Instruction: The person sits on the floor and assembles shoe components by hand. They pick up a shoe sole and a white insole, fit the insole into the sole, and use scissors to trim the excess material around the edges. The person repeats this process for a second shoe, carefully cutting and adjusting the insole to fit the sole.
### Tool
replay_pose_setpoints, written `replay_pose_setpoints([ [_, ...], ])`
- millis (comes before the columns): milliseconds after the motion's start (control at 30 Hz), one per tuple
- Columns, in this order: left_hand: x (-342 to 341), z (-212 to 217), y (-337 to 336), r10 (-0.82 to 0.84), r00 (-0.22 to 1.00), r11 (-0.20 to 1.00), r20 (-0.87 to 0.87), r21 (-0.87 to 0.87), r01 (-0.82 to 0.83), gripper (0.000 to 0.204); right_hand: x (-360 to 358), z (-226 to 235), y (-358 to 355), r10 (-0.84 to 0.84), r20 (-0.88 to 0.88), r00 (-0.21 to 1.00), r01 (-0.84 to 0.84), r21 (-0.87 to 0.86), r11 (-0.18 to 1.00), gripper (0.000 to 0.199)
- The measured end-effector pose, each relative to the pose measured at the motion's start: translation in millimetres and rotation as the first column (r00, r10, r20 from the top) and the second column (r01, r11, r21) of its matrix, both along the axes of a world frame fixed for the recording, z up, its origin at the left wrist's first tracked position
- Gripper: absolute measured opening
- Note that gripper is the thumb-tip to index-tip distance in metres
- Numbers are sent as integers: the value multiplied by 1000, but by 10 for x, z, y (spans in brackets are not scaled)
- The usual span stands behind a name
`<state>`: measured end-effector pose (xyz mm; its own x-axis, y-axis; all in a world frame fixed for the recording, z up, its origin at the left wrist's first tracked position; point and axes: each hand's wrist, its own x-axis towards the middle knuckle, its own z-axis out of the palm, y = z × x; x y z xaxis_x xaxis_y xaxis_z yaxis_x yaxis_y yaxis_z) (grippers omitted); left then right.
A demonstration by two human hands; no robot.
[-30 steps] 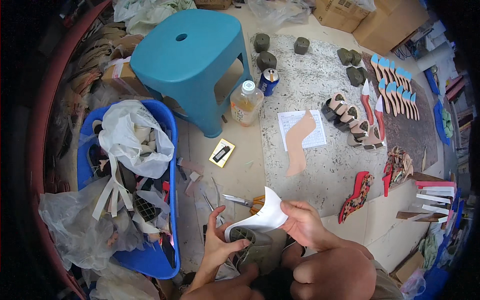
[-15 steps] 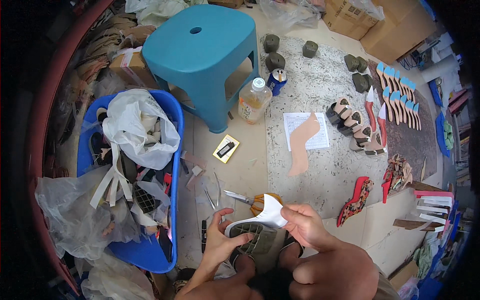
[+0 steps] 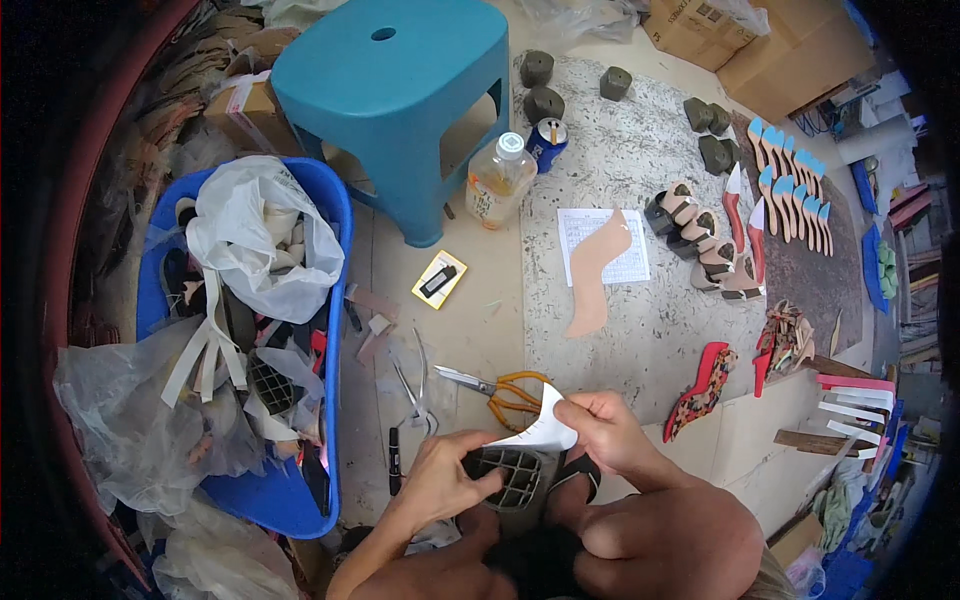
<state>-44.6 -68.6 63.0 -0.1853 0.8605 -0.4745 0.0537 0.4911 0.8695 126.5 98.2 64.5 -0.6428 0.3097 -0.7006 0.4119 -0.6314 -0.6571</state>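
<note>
My left hand (image 3: pixel 445 478) is closed around a dark green block (image 3: pixel 518 482) with a grid of hollow cells on the face toward me, which looks like a shoe heel. Its thumb presses into the grid. Between finger and thumb, my right hand (image 3: pixel 608 435) pinches the raised end of a curved white strip (image 3: pixel 545 430). The strip's other end runs along the block's far side to my left fingers; I cannot tell how much of it touches. Just beyond lie orange-handled scissors (image 3: pixel 515 398), partly behind the strip. A metal tool (image 3: pixel 415 395) and a black marker (image 3: pixel 394 462) lie left.
A blue tub (image 3: pixel 340 260) of scraps and plastic bags stands left. Beyond are a teal stool (image 3: pixel 390 80), a bottle (image 3: pixel 500 180) and a can (image 3: pixel 547 143). On the white board (image 3: pixel 640 360) lie paper, a tan strip (image 3: pixel 595 275), heel blocks (image 3: pixel 615 84) and red-handled knives (image 3: pixel 732 220).
The right hand has bent the strip's free end more upright. The block is tilted so its grid faces me more fully, with my left fingers now over its far left edge.
</note>
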Motion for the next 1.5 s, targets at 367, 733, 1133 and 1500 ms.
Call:
replay_pose_setpoints([
  [367, 49, 71, -15, 17, 984, 983, -179, -178, -49, 32, -17, 87, 3, 229, 93, 969, -247, 313, 917, 24],
  [733, 27, 33, 79, 11, 926, 991, -378, -119, -60, 32, -70, 119, -21, 180, 92, 979, -199, 279, 939, 27],
  [1133, 36, -8, 66, 37, 927, 995, -373, -70, -68, 28, -137, 137, -33, 5, 57, 998, -24, 344, 939, 21],
  [1500, 29, 20, 271, 55, 844, 994, -534, -55, -99, 31, -114, 105, -17, 72, 13, 997, -72, 365, 928, 23],
])
